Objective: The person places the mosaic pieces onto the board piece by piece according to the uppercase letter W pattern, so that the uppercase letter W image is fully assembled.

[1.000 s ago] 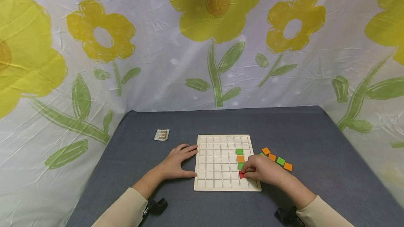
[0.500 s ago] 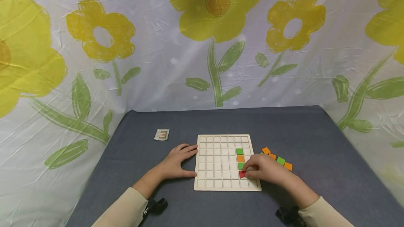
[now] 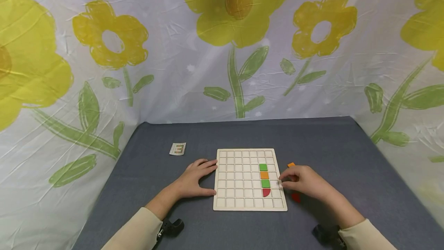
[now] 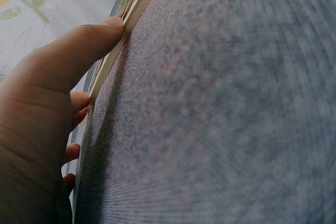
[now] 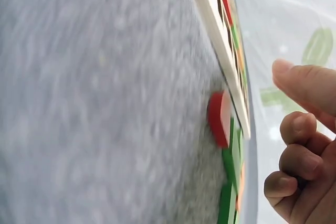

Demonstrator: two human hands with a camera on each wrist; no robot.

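Observation:
A pale wooden grid board (image 3: 239, 184) lies on the cloth. Down one of its right-hand columns run a green tile (image 3: 263, 167), an orange tile (image 3: 264, 175), another green tile (image 3: 265, 183) and a red tile with one rounded corner (image 3: 266, 192). My left hand (image 3: 194, 180) touches the board's left edge with spread fingers and thumb. Over the right edge hovers my right hand (image 3: 305, 182), thumb and forefinger apart, nothing between them. Below it a red piece (image 5: 216, 119) lies beside the board, near green tiles (image 5: 227, 203); the hand hides most loose tiles in the head view.
A small printed card (image 3: 178, 149) with a coloured grid pattern lies at the back left. One loose orange tile (image 3: 291, 164) shows past my right hand. Dark cloth (image 3: 222, 134) covers the table, and a flower-printed curtain (image 3: 166, 68) stands behind it.
My right hand has let go of the red tile on the board and moved right, to the board's edge. The left hand stays in place.

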